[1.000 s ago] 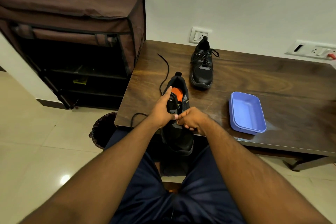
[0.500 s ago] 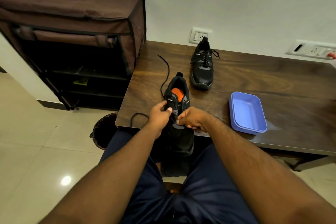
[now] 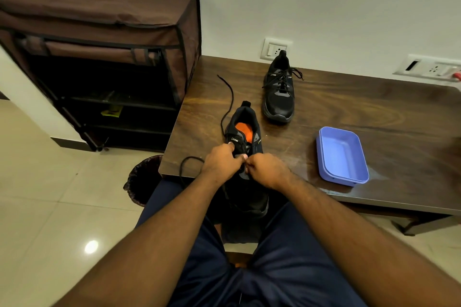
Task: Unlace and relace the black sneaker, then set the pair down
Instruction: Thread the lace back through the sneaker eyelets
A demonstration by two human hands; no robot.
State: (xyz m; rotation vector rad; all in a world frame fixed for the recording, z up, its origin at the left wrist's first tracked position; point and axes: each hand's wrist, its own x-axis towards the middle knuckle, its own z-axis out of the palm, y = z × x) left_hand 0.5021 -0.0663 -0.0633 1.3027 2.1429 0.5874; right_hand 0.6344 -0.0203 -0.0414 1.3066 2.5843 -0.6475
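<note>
A black sneaker [image 3: 245, 194] with an orange insole sits at the near edge of the wooden table [image 3: 349, 112], its toe hanging over towards my lap. Its black lace [image 3: 228, 104] trails loose across the table to the far left and loops off the front edge. My left hand [image 3: 220, 164] grips the sneaker's left eyelet side. My right hand [image 3: 265, 169] pinches at the eyelets in the middle; what its fingertips hold is hidden. The second black sneaker [image 3: 279, 92], fully laced, stands further back on the table.
A shallow blue plastic tray [image 3: 341, 154] lies on the table to the right. A brown fabric shoe rack [image 3: 99, 57] stands to the left, with a dark waste bin [image 3: 142, 179] by the table corner. Wall sockets [image 3: 275, 48] sit behind the table.
My left hand has slid down the sneaker's left side from the collar towards the middle eyelets, closer to my right hand. The sneaker and the lace have stayed put.
</note>
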